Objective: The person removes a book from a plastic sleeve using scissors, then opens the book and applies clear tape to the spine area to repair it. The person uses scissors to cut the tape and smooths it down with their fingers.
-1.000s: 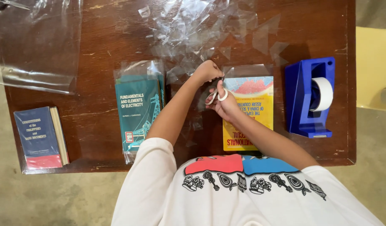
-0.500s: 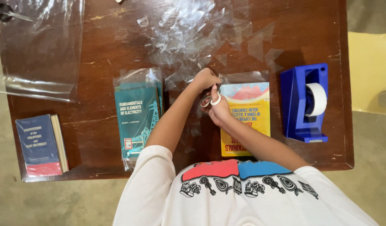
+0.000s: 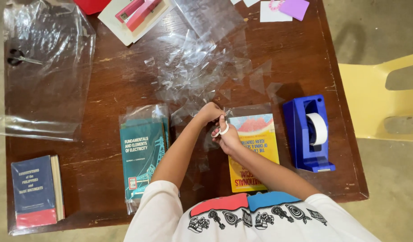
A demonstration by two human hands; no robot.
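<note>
Brown wooden surface (image 3: 103,148): right hand (image 3: 228,138) now grips white-handled scissors (image 3: 221,129) beside the yellow book (image 3: 253,150); left hand (image 3: 209,112) keeps pinching clear plastic (image 3: 226,112).

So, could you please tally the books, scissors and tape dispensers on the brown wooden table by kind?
Books: 3 (teal plastic-wrapped book, yellow book, navy-and-red book)
Scissors: 2 (white-handled pair in right hand, black-handled pair)
Blue tape dispenser: 1
Total: 6

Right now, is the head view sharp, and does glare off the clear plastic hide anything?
Head view: sharp and evenly lit; the clear plastic scraps show pale glare that veils the wooden table but hides little; the scissors in the right hand are small and partly covered.
</note>
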